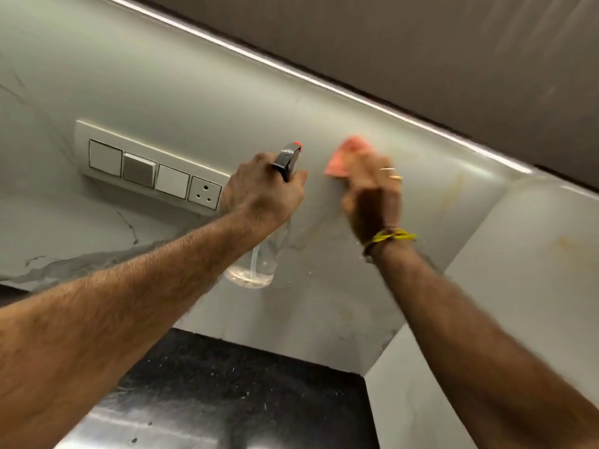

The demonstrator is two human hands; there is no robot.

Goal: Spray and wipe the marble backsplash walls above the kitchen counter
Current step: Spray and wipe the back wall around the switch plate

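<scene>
The pale marble backsplash (168,76) fills the upper left and runs to a corner at the right. My left hand (262,192) grips the neck of a clear spray bottle (256,264) with a dark trigger head and red nozzle, held close to the wall. Just right of it, my right hand (372,196), blurred, holds a pink cloth (343,160) against the marble. Water droplets and faint yellowish streaks show on the wall under and right of the cloth. A yellow thread band sits on my right wrist.
A white switch panel with a socket (152,170) is set in the wall left of my left hand. Below lies a dark speckled counter (246,371) with a shiny steel surface (146,426) at its near side. The side wall (534,270) meets the backsplash at right. A lit strip (324,84) runs under the cabinet.
</scene>
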